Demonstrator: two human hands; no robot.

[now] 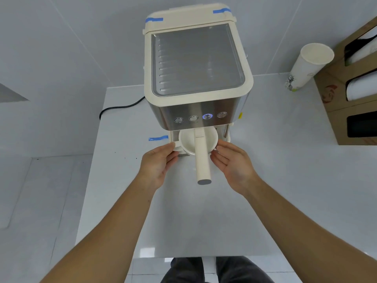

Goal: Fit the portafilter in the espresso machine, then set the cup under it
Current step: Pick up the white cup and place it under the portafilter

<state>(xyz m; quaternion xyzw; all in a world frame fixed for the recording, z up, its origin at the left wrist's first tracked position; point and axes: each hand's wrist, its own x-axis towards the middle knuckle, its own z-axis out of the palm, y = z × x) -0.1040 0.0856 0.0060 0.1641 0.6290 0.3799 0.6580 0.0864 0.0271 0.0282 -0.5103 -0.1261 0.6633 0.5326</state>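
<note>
The cream and steel espresso machine (195, 82) stands at the middle of the table. The portafilter (201, 158) sits locked under its front, round head up against the machine and long cream handle pointing straight at me. Under the head only a curved white rim of the cup (188, 153) shows; the rest is hidden. My left hand (158, 163) is at the cup's left side, fingertips touching it. My right hand (232, 163) mirrors it on the right side, fingertips at the rim. Both palms face inward.
A stack of white paper cups (308, 64) leans at the back right beside a brown cardboard dispenser (350, 94). A black power cable (120, 108) runs off the machine's left. Blue tape (158, 138) marks the table (265, 180) left of the machine.
</note>
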